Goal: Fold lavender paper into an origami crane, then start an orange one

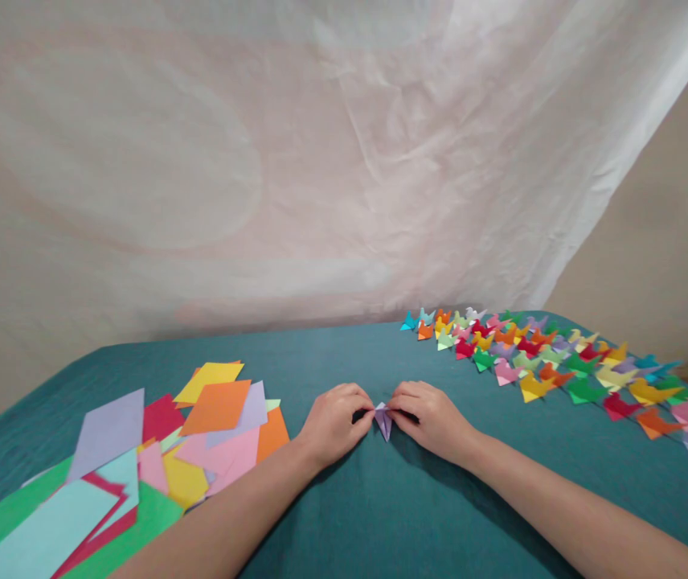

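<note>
Backdrop: a creased white sheet hangs behind the table and fills most of your view. A strip of beige wall shows past its right edge.

Table: covered by a teal cloth that runs edge to edge below the sheet.

Left of your arms: a loose pile of flat paper sheets. They overlap, in mixed colours: orange, yellow, lilac, pink, red, green, pale blue. The pile lies beside your left forearm, and one orange corner comes near the wrist without touching the hand.

Right, far side: folded paper figures laid in rows. The rows run from the middle of the table's back edge out toward the right corner. There are many colours, set just beside one another, and some touch. They are too small to tell their exact shape.

Hands: both sit low at the table's middle, knuckles up, fingers curled in, fingertips facing each other.
- Your left hand has thumb and forefinger pressed together on the left side of a small lilac paper piece.
- Your right hand has the same pinch on the piece's right side.

The piece: between your two hands, partly folded, with a narrow point aimed toward you. Cannot tell whether it touches the cloth or sits just above it.
</note>
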### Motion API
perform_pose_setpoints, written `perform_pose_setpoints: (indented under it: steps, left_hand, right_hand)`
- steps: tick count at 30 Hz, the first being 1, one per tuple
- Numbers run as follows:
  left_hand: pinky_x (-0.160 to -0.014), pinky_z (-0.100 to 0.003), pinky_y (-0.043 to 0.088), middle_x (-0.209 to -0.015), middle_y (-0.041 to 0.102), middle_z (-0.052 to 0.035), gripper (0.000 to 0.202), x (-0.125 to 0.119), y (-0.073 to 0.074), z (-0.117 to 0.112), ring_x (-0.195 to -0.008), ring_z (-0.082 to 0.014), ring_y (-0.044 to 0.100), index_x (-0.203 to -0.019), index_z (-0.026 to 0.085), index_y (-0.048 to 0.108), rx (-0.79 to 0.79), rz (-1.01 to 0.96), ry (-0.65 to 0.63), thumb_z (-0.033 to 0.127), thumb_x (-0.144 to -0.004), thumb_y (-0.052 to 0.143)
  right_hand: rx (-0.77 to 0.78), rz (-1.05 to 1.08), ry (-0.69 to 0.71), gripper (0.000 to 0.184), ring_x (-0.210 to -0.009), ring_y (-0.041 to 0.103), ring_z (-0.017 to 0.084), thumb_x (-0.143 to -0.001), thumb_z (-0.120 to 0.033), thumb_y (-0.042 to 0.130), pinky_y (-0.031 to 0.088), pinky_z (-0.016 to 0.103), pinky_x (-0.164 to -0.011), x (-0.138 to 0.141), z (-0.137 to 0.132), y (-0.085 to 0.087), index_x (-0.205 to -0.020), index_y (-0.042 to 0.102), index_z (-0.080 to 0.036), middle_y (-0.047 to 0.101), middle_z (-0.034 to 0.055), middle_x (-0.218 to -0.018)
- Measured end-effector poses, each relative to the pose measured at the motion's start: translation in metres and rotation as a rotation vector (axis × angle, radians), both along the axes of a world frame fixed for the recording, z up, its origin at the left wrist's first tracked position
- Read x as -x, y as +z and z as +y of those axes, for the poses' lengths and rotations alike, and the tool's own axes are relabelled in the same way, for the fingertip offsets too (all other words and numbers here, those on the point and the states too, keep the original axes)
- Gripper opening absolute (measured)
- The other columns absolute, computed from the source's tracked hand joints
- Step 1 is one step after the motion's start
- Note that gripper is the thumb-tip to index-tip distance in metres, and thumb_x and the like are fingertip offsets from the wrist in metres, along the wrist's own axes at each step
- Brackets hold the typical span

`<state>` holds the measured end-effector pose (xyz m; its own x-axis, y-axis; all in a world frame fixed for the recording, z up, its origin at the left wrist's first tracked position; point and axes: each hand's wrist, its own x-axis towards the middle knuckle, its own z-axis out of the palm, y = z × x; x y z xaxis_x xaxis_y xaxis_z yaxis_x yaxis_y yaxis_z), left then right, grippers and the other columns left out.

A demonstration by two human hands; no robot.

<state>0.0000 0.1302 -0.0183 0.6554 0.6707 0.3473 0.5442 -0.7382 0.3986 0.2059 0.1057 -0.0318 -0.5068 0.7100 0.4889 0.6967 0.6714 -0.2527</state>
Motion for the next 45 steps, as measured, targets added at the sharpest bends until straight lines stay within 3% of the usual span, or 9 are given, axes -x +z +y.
perform_pose_setpoints:
  steps: [8, 24, 32, 45]
  left_hand:
    - [-0.077, -0.028, 0.043, -0.09, 0.067, -0.0035, 0.016, -0.003, 0.003, -0.001, -0.083, -0.0165, 0.059, -0.083, 0.019, 0.066, -0.142, 0.171, 0.011, 0.02, -0.086, 0.05]
    - [-0.08, -0.027, 0.045, -0.093, 0.065, -0.0029, 0.022, 0.002, 0.005, -0.004, -0.086, -0.0164, 0.057, -0.091, 0.021, 0.066, -0.083, 0.15, -0.013, 0.013, -0.083, 0.048]
    - [-0.083, -0.031, 0.042, -0.101, 0.061, -0.0036, 0.026, 0.005, 0.009, -0.008, -0.091, -0.0193, 0.053, -0.099, 0.021, 0.064, -0.138, 0.248, -0.058, 0.009, -0.08, 0.051]
    - [-0.081, -0.032, 0.043, -0.104, 0.059, -0.006, 0.027, 0.007, 0.008, -0.005, -0.093, -0.0198, 0.052, -0.102, 0.02, 0.064, -0.163, 0.267, -0.078, 0.01, -0.085, 0.045]
  right_hand:
    - [-0.053, -0.09, -0.007, 0.014, -0.078, 0.056, 0.014, -0.089, -0.021, 0.051, 0.038, 0.027, -0.071, 0.0, 0.0, -0.001, -0.085, 0.065, -0.019, 0.062, 0.0034, -0.08]
    - [-0.173, -0.208, 0.054, 0.019, -0.073, 0.053, 0.014, -0.091, -0.019, 0.047, 0.034, 0.029, -0.068, 0.0, -0.002, 0.007, -0.089, 0.065, -0.019, 0.06, 0.0036, -0.076]
    - [-0.118, -0.323, 0.089, 0.02, -0.075, 0.051, 0.017, -0.085, -0.014, 0.047, 0.034, 0.033, -0.071, 0.0, -0.009, 0.018, -0.092, 0.065, -0.017, 0.059, 0.0064, -0.08]
    - [-0.036, -0.314, 0.096, 0.032, -0.082, 0.048, 0.018, -0.082, -0.007, 0.045, 0.035, 0.032, -0.074, 0.001, -0.01, 0.015, -0.106, 0.062, -0.017, 0.055, 0.0072, -0.088]
